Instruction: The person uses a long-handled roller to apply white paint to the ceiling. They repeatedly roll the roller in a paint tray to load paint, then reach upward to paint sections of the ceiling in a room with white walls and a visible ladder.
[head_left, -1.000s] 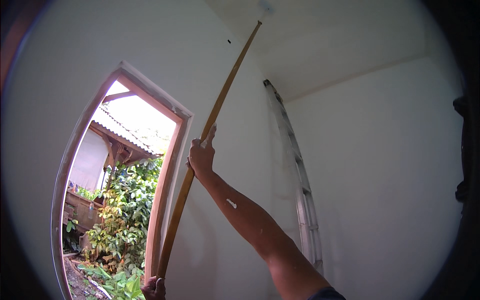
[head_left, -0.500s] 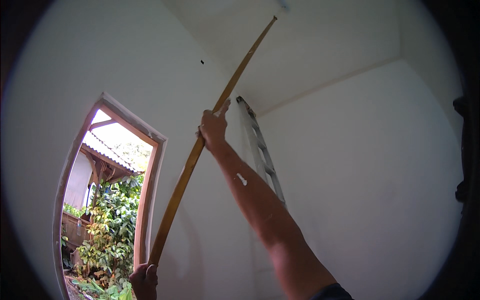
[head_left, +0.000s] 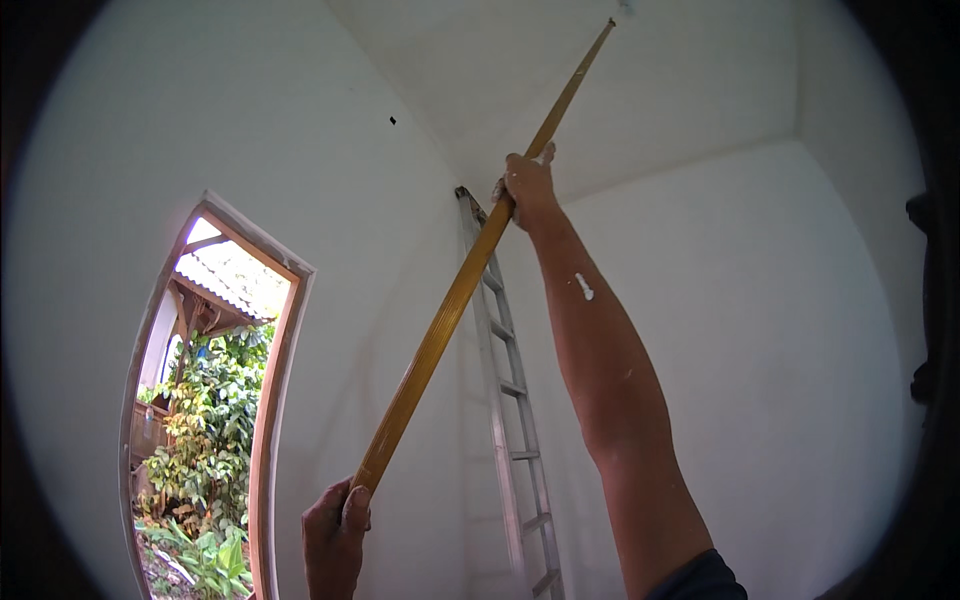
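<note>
Clamping around the butt of the golden pole [head_left: 430, 345], the left hand [head_left: 335, 540] has its thumb laid over the front face. Higher up, the right hand [head_left: 527, 190] is wrapped around the same shaft, one digit sticking up beside it (there are white flecks on the skin, and a white smear [head_left: 584, 287] on the forearm). Between them the pole runs at a slant, up and to the right, toward the ceiling [head_left: 650, 105]. Near its tip, at the upper edge of the view, is a pale bluish shape [head_left: 626, 6], too blurred and cut off to identify or to say whether it touches the ceiling.

With the hands well apart, the hold looks steady; good handling probably means letting the low hand push while the high one guides, with even, light pressure and the long shaft kept from whipping. The metal ladder [head_left: 513, 388] stands behind the pole in this view, its top near the corner, so wide sideways swings seem best avoided. Farther left, the wooden door frame [head_left: 266, 430] opens onto leafy plants [head_left: 215, 410].
</note>
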